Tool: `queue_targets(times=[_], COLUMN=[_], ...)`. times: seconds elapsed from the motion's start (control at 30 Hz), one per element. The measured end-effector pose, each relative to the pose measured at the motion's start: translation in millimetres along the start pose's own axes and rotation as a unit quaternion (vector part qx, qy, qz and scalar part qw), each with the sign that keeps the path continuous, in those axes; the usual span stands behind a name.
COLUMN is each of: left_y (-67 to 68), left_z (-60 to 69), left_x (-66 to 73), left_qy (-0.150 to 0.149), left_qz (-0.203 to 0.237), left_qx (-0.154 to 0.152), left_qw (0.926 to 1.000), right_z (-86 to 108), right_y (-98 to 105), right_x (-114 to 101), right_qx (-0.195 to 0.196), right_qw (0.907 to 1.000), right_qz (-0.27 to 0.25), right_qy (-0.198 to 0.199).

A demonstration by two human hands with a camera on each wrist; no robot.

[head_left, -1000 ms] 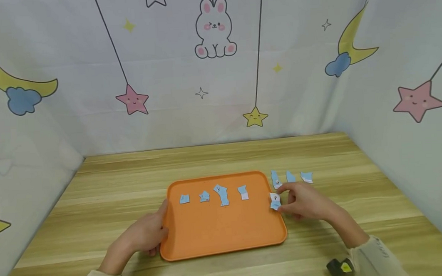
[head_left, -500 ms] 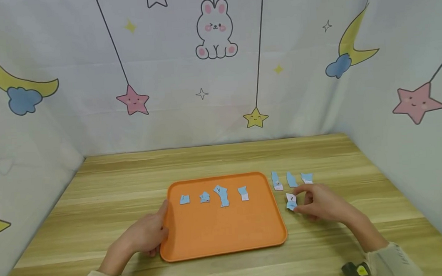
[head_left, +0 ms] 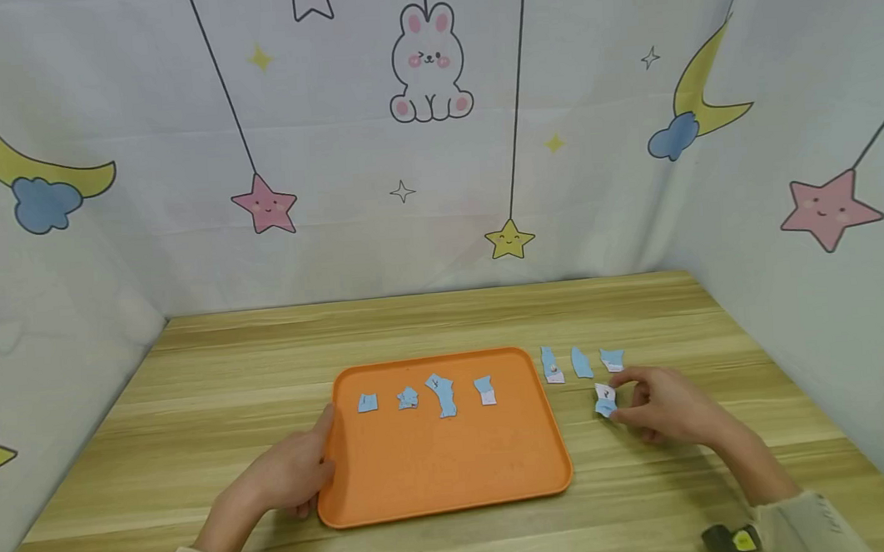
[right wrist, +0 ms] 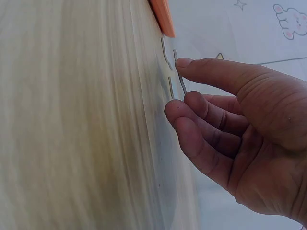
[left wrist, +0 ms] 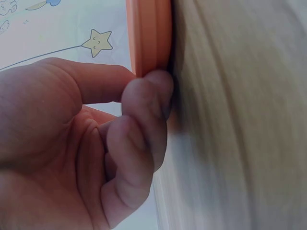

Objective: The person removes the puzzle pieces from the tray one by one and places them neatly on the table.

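My left hand [head_left: 290, 469] grips the left rim of an orange tray [head_left: 452, 471]. In the left wrist view, the thumb and curled fingers of the left hand [left wrist: 115, 124] hold the tray edge [left wrist: 151, 38] between them. My right hand [head_left: 666, 402] pinches a small blue-and-white puzzle piece [head_left: 605, 401] with a dark mark, just right of the tray. In the right wrist view the held piece [right wrist: 181, 82] shows edge-on between thumb and fingers, a little off the tabletop. Behind it lie a tall piece [head_left: 551, 364], a plain blue piece [head_left: 581, 363] and a wider piece [head_left: 611, 360].
Several blue pieces lie in a row across the tray's upper half, among them a small piece [head_left: 368, 403] and a long one [head_left: 445, 397]. The wooden table [head_left: 236, 345] meets a white cloth backdrop [head_left: 330, 148] printed with stars, moons and a rabbit.
My right hand has moved right with the pinched piece, from over the tray's right rim to above the table. The left hand stays on the tray.
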State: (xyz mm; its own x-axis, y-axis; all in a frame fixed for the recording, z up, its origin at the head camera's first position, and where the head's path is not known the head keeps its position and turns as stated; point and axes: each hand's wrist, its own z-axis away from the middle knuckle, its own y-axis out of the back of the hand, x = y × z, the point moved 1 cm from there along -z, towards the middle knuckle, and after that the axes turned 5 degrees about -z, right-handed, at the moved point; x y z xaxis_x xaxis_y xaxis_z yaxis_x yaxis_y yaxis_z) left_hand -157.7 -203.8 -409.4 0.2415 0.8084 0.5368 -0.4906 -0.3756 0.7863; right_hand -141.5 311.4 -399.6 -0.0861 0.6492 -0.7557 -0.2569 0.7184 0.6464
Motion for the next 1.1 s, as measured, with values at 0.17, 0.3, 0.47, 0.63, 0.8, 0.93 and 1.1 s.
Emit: queue_targets(times=[0.17, 0.3, 0.47, 0.63, 0.8, 0.93, 1.1], left_y=[1.2, 3.0, 3.6, 3.8, 3.5, 3.2, 2.8], left_z=[5.0, 9.9, 11.3, 11.5, 10.9, 10.9, 10.8], left_x=[10.1, 19.5, 21.7, 21.3, 20.0, 19.8, 19.9], left_qy=[0.012, 0.022, 0.016, 0.014, 0.017, 0.013, 0.016], left_qz=[0.0, 0.0, -0.004, -0.003, -0.001, -0.002, 0.002], left_qx=[0.017, 0.029, 0.033, 0.034, 0.034, 0.036, 0.034], left_qw=[0.9998, 0.9993, 0.9993, 0.9993, 0.9993, 0.9993, 0.9993], right_z=[2.5, 4.1, 5.2, 5.4, 5.0, 3.3, 1.0], right_y=[6, 13, 22, 29, 34, 38, 40], right_x=[7, 11, 16, 20, 23, 25, 30], right_qx=[0.003, 0.007, 0.017, 0.021, 0.016, 0.014, 0.013], right_qw=[1.0, 0.9998, 0.9997, 0.9994, 0.9991, 0.9986, 0.9986], right_qz=[-0.007, -0.015, -0.012, -0.01, -0.018, -0.022, -0.023], right_qy=[0.001, -0.01, -0.015, -0.026, -0.034, -0.046, -0.045])
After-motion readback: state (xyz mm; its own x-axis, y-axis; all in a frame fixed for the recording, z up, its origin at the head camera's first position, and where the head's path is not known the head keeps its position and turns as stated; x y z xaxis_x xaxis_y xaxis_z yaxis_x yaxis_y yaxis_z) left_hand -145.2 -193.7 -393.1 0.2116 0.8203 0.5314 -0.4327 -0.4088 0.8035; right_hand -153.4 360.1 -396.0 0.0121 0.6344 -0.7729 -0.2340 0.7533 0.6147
